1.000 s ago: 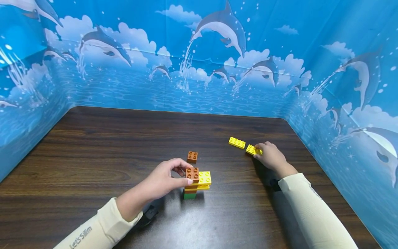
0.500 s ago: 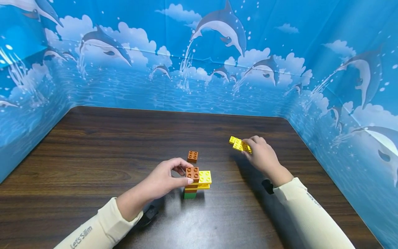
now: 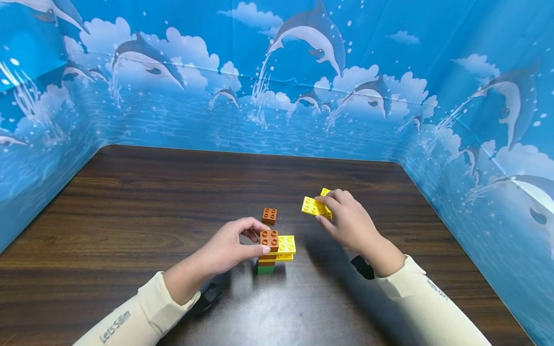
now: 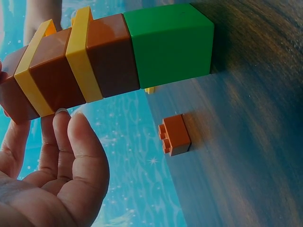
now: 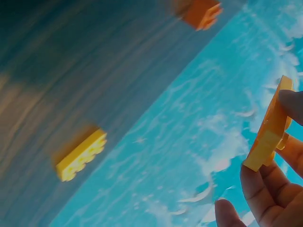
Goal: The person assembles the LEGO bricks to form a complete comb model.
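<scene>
A small tower of toy building bricks stands on the table in front of me. A green brick (image 3: 265, 270) is its base, and above it brown bricks (image 4: 109, 52) alternate with thin yellow plates (image 4: 84, 59) that jut out to the right. My left hand (image 3: 231, 247) grips the brown brick (image 3: 269, 240) at the top between thumb and fingers. Up off the table, my right hand (image 3: 350, 223) pinches a thin yellow plate brick (image 3: 310, 205) with two rows of studs; the fingers cover its right end.
Just behind the tower lies a loose brown brick (image 3: 269, 216). A second yellow plate brick (image 5: 81, 153) lies farther back on the dark wooden table (image 3: 164, 192), partly hidden by my right hand in the head view. A blue dolphin-print sheet (image 3: 195, 115) surrounds the table's far and side edges.
My right hand has lifted the nearer yellow plate brick from the table and carried it left toward the tower. My left hand keeps its grip on the tower's top.
</scene>
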Demonstrator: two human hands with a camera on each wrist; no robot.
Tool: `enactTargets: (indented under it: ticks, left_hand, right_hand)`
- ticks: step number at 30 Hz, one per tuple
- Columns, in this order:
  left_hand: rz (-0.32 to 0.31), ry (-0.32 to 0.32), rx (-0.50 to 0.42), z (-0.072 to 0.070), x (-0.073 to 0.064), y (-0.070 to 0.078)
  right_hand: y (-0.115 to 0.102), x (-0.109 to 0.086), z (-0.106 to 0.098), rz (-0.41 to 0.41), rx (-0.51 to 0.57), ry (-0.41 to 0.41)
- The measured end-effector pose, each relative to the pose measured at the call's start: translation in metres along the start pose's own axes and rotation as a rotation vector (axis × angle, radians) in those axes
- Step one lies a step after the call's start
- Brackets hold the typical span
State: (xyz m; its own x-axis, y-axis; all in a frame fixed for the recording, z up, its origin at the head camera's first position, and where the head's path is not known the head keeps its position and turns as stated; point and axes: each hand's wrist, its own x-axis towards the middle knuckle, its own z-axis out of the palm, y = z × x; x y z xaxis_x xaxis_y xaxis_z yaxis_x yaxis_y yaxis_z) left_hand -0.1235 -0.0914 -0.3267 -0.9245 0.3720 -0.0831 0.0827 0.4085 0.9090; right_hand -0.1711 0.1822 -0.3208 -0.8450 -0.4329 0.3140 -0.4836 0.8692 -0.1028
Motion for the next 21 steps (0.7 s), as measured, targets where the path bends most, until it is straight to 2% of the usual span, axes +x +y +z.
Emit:
enactTargets:
  ticks: [5, 11, 21]
  left_hand:
    - [0.037, -0.005, -0.004, -0.001, 0.0, -0.001]
    - [0.033, -0.009, -0.008, -0.001, -0.001, -0.001]
    - [0.053, -0.014, -0.011, -0.001, -0.002, -0.003]
  right_hand:
    - [-0.016, -0.004, -0.008, -0.063, 0.048, 0.023]
    - [-0.032, -0.008, -0.015, -0.128, 0.113, 0.03]
    - [-0.046, -0.011, -0.019, -0.21, 0.221, 0.011]
